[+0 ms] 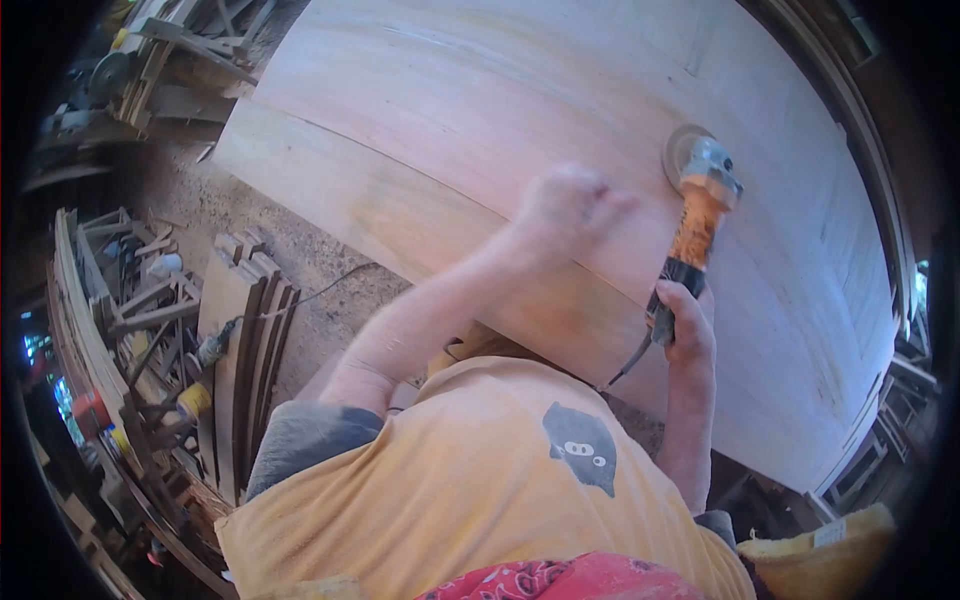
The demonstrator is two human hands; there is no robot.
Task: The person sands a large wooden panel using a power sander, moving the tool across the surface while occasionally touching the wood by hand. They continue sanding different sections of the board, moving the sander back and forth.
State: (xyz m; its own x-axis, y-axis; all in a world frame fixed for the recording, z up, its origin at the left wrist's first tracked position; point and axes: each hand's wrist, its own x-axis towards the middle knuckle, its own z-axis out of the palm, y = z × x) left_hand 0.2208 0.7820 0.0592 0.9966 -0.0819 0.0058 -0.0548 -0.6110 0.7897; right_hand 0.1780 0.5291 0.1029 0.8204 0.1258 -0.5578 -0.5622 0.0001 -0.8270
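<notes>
My right hand [690, 318] is wrapped around the rear end of an orange and black angle grinder [698, 225]. The round disc [688, 152] at its head rests against a wide, pale wooden panel [430, 110]. From the back of the tool a dark cord [632, 362] hangs toward my body. Over the middle of the same panel, left of the grinder, is my left hand [572, 210]; motion blurs its fingers. Long seams run across the panel, and its near board has an orange-brown tint.
Stacked wooden boards [240, 330] stand at the left, with a second power tool [214, 345] and its cord beside them. Sawdust covers the floor [300, 240]. Wooden frames [185, 45] are piled at the upper left, and a yellow cloth item [825, 550] lies at the lower right.
</notes>
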